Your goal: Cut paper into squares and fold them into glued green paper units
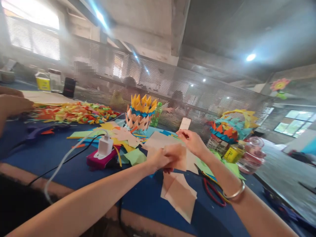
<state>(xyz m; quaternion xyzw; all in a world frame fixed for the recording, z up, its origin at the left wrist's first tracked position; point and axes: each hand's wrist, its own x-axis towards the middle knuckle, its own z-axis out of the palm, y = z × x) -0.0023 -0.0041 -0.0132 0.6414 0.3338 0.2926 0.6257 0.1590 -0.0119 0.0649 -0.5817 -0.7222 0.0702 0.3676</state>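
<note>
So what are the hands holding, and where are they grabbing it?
Both hold a peach paper sheet: the left hand pinches its near left edge, the right hand its upper right edge, above the blue table.

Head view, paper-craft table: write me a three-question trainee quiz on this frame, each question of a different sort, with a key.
1. True or false: both hands grip the same peach paper sheet.
2. Which wrist wears the bangle? A) left B) right C) neither
3. Fill in: the white charger sits on a ______ power strip.

Key:
1. True: the left hand pinches its near edge, and the right hand pinches its far edge.
2. B
3. Pink. It lies on the blue table, in front of the folded paper crown basket.
</note>
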